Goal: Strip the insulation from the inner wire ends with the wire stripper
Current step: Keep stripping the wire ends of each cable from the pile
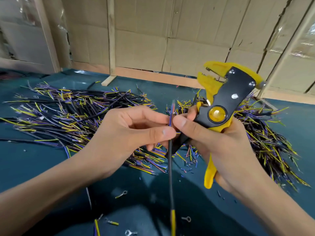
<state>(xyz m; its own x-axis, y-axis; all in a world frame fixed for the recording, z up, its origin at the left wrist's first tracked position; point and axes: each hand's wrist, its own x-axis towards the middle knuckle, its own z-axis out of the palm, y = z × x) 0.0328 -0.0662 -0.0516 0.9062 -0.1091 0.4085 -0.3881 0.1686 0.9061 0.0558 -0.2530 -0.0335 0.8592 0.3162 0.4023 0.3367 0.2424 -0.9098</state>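
A black-sheathed cable (170,169) stands nearly upright in the middle of the view, with thin coloured inner wires (172,109) sticking out of its top. My left hand (129,133) pinches the cable just below those wires between thumb and fingers. My right hand (223,147) grips the handles of a yellow and black wire stripper (221,99), whose jaws point up and left, apart from the cable. The right thumb and forefinger also touch the inner wires beside the left fingertips.
A large pile of black cables with yellow and purple inner wires (68,113) lies on the green table (25,164) at the left, another pile (265,138) at the right. Insulation scraps and ring terminals (121,194) lie near the front. Cardboard walls (170,34) stand behind.
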